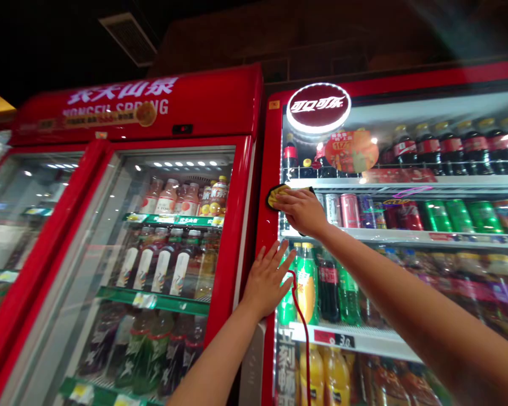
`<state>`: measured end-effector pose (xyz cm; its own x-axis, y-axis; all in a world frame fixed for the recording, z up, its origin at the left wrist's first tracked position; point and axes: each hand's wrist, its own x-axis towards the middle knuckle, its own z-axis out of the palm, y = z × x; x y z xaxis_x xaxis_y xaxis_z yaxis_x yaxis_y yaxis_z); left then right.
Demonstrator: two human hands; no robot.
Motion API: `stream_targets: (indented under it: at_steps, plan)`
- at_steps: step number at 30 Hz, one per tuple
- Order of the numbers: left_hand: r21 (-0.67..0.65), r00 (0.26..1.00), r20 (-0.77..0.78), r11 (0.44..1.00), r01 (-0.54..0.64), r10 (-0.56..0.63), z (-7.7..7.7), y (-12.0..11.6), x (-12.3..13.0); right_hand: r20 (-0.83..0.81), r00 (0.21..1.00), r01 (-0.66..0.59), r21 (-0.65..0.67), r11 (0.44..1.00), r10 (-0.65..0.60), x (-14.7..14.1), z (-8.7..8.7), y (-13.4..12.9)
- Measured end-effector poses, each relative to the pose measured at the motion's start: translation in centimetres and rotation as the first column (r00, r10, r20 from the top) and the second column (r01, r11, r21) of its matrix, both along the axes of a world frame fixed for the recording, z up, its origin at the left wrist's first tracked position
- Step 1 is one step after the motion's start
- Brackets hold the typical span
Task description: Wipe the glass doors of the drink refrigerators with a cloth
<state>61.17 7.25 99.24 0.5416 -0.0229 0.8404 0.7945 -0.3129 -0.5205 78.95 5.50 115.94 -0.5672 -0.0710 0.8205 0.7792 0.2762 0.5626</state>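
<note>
My right hand [302,210] presses a yellow and black cloth [276,198] against the left edge of the red drinks fridge [270,237], where frame and glass meet. The fingers lie over the cloth, and part of it shows above and below them. Lower down, my left hand [270,277] rests with spread fingers on the same red frame, its fingertips reaching over the glass. Behind the glass, close to the hands, stand a silver can [332,210], a pink can [349,211] and a green bottle with an orange label [307,279].
A second red fridge [245,169] with glass doors stands left, across a narrow dark gap. A lit round sign [319,107] sits at the right fridge's top left. A red line [305,338] runs down its glass. An air vent [128,38] is overhead.
</note>
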Motion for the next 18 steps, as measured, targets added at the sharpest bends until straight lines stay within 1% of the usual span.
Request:
stream_targets:
  at_steps: [2,3,5,7,9,12,14,16,18]
  plan:
    - [-0.008,1.000,-0.002,1.000,0.007,-0.007,-0.1,0.0,0.0,0.057,0.998,0.013,-0.011,1.000,-0.012,0.6,0.8,0.0]
    - [-0.014,1.000,-0.003,1.000,0.008,-0.008,-0.1,0.0,0.1,0.032,0.999,0.026,-0.012,1.000,-0.025,0.6,1.5,0.1]
    - [-0.033,1.000,-0.002,0.999,0.002,-0.002,-0.1,-0.2,0.1,-0.074,0.996,0.055,-0.014,0.998,-0.056,0.1,3.2,0.2]
    - [-0.057,1.000,-0.004,0.998,-0.007,0.007,-0.1,-0.4,0.2,-0.152,0.985,0.077,-0.019,0.997,-0.079,-0.8,4.1,0.3]
    - [-0.081,1.000,-0.006,0.997,-0.016,0.015,-0.2,-0.5,0.4,-0.137,0.987,0.086,-0.029,0.996,-0.089,-1.4,3.7,0.3]
    - [-0.100,1.000,0.006,0.995,-0.009,0.010,-0.2,-0.4,0.5,0.028,0.996,0.089,-0.052,0.995,-0.088,-1.1,1.5,-0.2]
    - [-0.097,1.000,0.012,0.995,0.006,-0.005,-0.3,-0.4,0.5,0.143,0.986,0.095,-0.064,0.993,-0.085,-0.4,0.7,-0.5]
    - [-0.087,1.000,0.012,0.996,0.013,-0.012,-0.3,-0.3,0.5,0.177,0.980,0.099,-0.069,0.993,-0.086,0.0,1.3,-0.6]
    - [-0.080,1.000,0.008,0.997,0.004,-0.003,-0.3,-0.4,0.4,0.104,0.991,0.096,-0.059,0.994,-0.089,-0.2,2.7,-0.4]
